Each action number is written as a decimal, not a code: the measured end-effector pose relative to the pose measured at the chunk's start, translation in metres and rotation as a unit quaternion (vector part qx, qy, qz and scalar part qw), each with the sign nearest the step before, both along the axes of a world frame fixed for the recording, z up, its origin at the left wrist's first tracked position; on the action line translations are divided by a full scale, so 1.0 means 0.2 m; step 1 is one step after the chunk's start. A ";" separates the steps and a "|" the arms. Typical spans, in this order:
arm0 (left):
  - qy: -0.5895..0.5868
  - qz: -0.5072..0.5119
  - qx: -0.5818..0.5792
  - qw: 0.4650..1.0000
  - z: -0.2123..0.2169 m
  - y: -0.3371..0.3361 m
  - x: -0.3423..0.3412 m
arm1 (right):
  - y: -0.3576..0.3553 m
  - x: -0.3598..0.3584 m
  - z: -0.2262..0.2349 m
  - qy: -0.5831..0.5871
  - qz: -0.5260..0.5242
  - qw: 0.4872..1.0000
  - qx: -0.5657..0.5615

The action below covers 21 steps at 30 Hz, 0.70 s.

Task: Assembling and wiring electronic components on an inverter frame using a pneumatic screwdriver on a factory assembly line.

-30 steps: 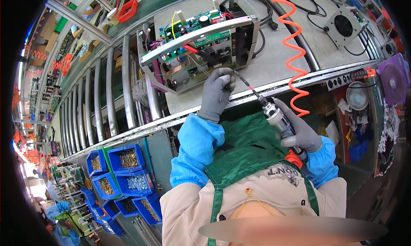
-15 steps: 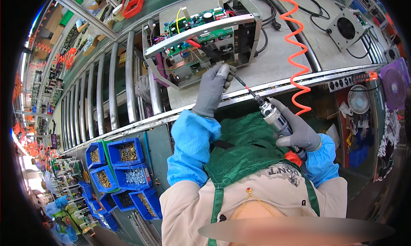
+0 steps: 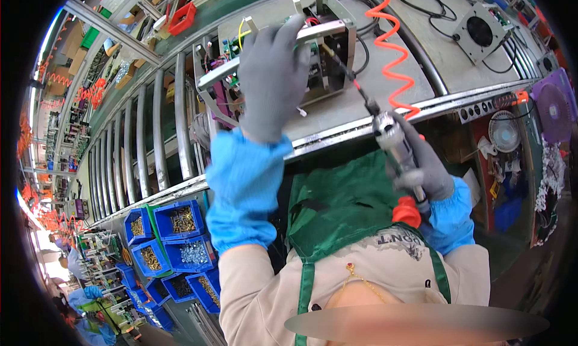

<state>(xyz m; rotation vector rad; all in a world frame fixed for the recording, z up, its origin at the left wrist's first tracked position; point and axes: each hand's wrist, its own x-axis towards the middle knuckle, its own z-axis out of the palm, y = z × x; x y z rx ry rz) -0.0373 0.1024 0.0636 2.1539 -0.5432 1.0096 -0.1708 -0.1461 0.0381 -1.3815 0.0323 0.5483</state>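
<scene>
My right hand (image 3: 424,165), gloved in grey, is closed round a silver pneumatic screwdriver (image 3: 394,142). Its long dark shaft points up and left, with the tip near the right side of an open electronics chassis (image 3: 220,74). In front of that chassis's top rail is my left hand (image 3: 271,81), also gloved; its fingers are stretched toward the green circuit boards and hide most of them. Whether the fingertips touch anything inside cannot be seen. A yellow wire (image 3: 242,36) arches out of the chassis beside the left hand.
Blue bins (image 3: 174,221) of screws and small parts stand at my left. A roller conveyor (image 3: 161,129) runs along the bench's left. An orange coiled hose (image 3: 394,57) hangs right of the chassis. Farther right lie a metal fan plate (image 3: 480,33) and black cables (image 3: 430,12).
My left hand has left the screwdriver's tip and moved up and left over the chassis. The screwdriver has swung more upright, its tip now up by the chassis's right side.
</scene>
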 end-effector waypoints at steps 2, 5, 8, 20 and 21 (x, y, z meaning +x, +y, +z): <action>-0.083 0.075 0.245 0.963 0.05 -0.01 0.14 | 0.04 0.03 0.04 0.007 -0.027 0.999 -0.019; 0.088 0.000 0.234 0.968 0.03 -0.02 0.28 | 0.05 0.06 0.05 -0.018 -0.006 1.000 0.004; 0.182 -0.008 0.250 0.951 0.06 -0.04 0.30 | 0.07 0.08 0.04 -0.021 -0.009 0.999 0.026; 0.260 -0.066 0.235 0.934 0.07 -0.02 0.33 | 0.16 0.03 0.11 -0.009 -0.047 0.999 -0.007; 0.263 -0.067 0.237 0.933 0.07 -0.03 0.33 | 0.15 0.03 0.10 -0.010 -0.050 0.999 -0.007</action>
